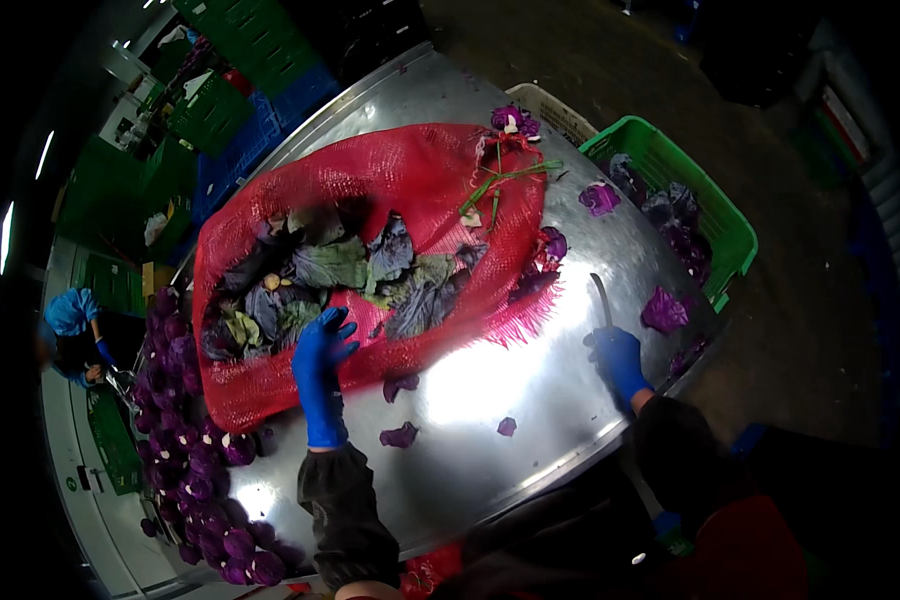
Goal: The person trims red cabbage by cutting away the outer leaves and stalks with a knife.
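My left hand (317,376), in a blue glove, is over the near edge of a red mesh sack (270,395); its fingers are spread and slightly curled, holding nothing that I can see. The sack lies spread on a metal table (450,460). Loose grey-green and purple cabbage leaves (332,264) lie in its middle. My right hand (620,362), also gloved in blue, is closed around a knife (601,298) to the right of the sack. The thin, curved blade points away from me; the handle is mostly hidden in the fist.
Many purple cabbages (205,490) are piled along the table's left side. A green crate (732,235) with leaves stands beyond the right edge, a pale crate (555,112) behind it. Leaf scraps (399,435) dot the metal. A person in blue (70,312) works at far left near stacked crates.
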Motion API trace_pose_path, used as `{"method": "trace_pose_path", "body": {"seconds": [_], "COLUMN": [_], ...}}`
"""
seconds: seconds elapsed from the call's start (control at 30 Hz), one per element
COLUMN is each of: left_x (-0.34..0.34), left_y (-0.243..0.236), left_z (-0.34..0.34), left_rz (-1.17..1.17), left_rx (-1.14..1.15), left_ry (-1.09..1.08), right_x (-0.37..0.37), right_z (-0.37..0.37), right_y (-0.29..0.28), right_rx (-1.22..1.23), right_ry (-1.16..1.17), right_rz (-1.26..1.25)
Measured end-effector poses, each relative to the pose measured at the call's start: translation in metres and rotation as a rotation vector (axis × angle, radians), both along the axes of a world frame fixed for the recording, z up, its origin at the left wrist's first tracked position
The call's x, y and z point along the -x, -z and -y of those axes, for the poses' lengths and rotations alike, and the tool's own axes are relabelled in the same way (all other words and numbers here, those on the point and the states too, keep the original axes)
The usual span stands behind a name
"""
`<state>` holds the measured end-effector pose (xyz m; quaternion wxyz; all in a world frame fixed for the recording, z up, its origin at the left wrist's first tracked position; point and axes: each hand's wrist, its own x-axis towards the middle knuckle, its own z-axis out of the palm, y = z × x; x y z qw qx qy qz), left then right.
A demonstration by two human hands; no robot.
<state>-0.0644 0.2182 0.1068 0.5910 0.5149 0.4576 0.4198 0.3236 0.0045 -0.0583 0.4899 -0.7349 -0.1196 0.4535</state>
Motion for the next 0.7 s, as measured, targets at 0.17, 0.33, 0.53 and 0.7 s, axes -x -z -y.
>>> {"method": "trace_pose_path", "body": {"seconds": [0.17, 0.33, 0.53, 0.7], "left_x": [-0.036, -0.07, -0.047, -0.085], "left_y": [0.032, 0.059, 0.055, 0.051], "left_z": [-0.063, -0.122, -0.188, -0.2], "left_rz": [-0.524, -0.946, -1.089, -0.999], "left_rx": [-0.004, -0.696, -0.434, -0.622], "left_ry": [0.091, 0.335, 0.201, 0.379], "right_x": [-0.014, 0.002, -0.003, -0.002], "right_z": [0.011, 0.0, 0.001, -0.001], "right_y": [0.008, -0.012, -0.015, -0.009], "right_rx": [0.004, 0.022, 0.048, 0.003], "right_ry": [0.03, 0.072, 0.074, 0.124], "right_rz": [-0.02, 0.021, -0.015, 0.01]}}
